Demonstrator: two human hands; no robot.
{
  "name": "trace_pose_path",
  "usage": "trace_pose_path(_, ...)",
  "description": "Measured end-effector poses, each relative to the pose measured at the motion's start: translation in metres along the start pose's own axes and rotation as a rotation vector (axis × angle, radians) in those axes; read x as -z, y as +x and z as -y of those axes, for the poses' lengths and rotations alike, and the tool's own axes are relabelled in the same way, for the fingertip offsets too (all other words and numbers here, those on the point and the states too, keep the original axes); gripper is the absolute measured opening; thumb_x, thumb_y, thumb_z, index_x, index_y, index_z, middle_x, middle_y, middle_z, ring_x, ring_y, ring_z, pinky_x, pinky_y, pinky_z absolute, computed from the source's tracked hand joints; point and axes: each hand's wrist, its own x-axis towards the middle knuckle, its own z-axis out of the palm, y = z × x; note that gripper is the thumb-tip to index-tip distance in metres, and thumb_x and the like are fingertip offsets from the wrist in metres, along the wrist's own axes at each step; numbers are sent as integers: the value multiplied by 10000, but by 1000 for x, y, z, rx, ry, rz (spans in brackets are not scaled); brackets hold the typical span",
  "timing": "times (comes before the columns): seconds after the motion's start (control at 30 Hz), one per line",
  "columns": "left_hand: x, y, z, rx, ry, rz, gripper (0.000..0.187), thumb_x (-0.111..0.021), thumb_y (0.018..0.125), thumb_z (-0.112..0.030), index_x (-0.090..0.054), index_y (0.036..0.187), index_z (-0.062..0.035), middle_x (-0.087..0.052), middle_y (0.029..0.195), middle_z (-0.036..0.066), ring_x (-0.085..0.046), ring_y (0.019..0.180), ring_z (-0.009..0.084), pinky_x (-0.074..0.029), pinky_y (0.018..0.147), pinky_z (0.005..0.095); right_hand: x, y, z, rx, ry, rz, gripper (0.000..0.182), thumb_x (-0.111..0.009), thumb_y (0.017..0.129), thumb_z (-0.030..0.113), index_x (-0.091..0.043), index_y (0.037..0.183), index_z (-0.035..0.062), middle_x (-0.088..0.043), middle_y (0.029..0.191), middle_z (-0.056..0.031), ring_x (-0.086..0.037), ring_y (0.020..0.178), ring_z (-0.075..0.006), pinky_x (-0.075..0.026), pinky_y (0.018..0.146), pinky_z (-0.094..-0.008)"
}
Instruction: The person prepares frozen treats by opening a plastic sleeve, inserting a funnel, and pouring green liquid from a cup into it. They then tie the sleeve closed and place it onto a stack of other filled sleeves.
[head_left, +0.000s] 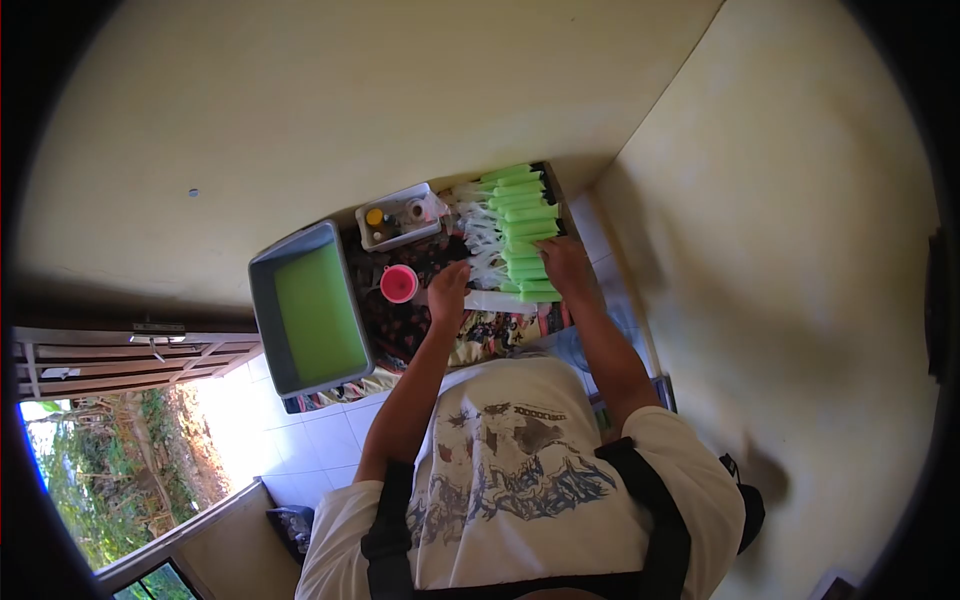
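Long plastic bags filled with green liquid (525, 215) lie side by side in a row on the table's right side. Their twisted clear tails (483, 235) point left. My left hand (448, 292) is at the tail ends near the front of the row, its fingers pinched together on a clear bag tail. Over the opposite ends is my right hand (568, 267), its fingertips closed on the end of a green-filled bag. Just in front, flat clear plastic bags (503, 301) lie between the two hands. A pink cup (399, 284) stands left of my left hand.
A large grey tub (262, 305) holding green liquid stands on the left of the patterned tablecloth (485, 338). Behind the cup is a white tray (402, 241) with small bottles, one yellow-capped, and a roll. Walls border the table behind and at right.
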Motion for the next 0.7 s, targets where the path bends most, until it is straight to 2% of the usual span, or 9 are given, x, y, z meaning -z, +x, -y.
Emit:
trace_pose_path(0.17,-10,-6,30,10,107,54,345,-749,1039,-268,-763,1290,-31,-792,1117,35,-746,985,134,-622,848,311,-15,14,-15,72,39,-44,298,-839,797,127,-845,1090,183,-770,1002,-17,-704,999,-265,-521,915,-469)
trace_pose_path(0.27,-16,-17,20,-23,252,49,319,-739,1036,-261,-782,1263,-41,-798,1076,23,-740,945,116,-621,828,305,-10,17,-12,162,37,-81,267,-834,811,130,-858,1068,199,-764,1002,3,-704,1008,-240,-518,930,-453)
trace_pose_path(0.37,-16,-22,21,-68,327,-1,305,-746,1013,-290,-809,1227,-82,-818,1000,88,-742,840,140,-591,798,327,-24,12,-30,206,65,-60,233,-824,826,131,-867,1038,215,-758,1014,25,-696,1013,-232,-493,953,-465)
trace_pose_path(0.47,-9,-20,42,-67,393,10,294,-740,1015,-287,-810,1213,-81,-823,1042,129,-784,925,200,-597,852,358,-28,15,-23,168,42,-75,213,-814,837,126,-870,1019,221,-759,1027,35,-689,1027,-239,-470,978,-475)
trace_pose_path(0.5,-9,-28,27,-118,446,9,279,-743,1017,-283,-812,1201,-84,-824,1092,139,-798,1032,237,-598,894,381,-23,13,-17,145,27,-66,215,-814,838,127,-869,1022,223,-761,1027,37,-687,1037,-239,-461,989,-474)
trace_pose_path(0.57,-7,-41,-2,-97,463,-7,268,-749,1020,-269,-808,1204,-83,-821,1121,138,-798,1071,242,-607,908,380,-21,12,-7,115,3,-56,225,-797,851,121,-863,1043,217,-761,1050,36,-679,1065,-239,-442,1010,-478)
trace_pose_path(0.6,-4,-41,1,-170,422,-52,256,-739,1031,-246,-801,1219,-84,-815,1151,143,-799,1074,249,-617,905,379,-19,9,-5,107,-9,-50,233,-780,862,116,-856,1062,208,-761,1071,32,-672,1082,-238,-432,1021,-482)
trace_pose_path(0.7,9,-53,-28,-226,409,-150,253,-725,1043,-230,-793,1232,-76,-814,1155,145,-800,1070,256,-625,887,374,-15,3,6,72,-57,-48,305,-769,876,106,-820,1168,181,-756,1160,0,-663,1136,-252,-423,1040,-481)
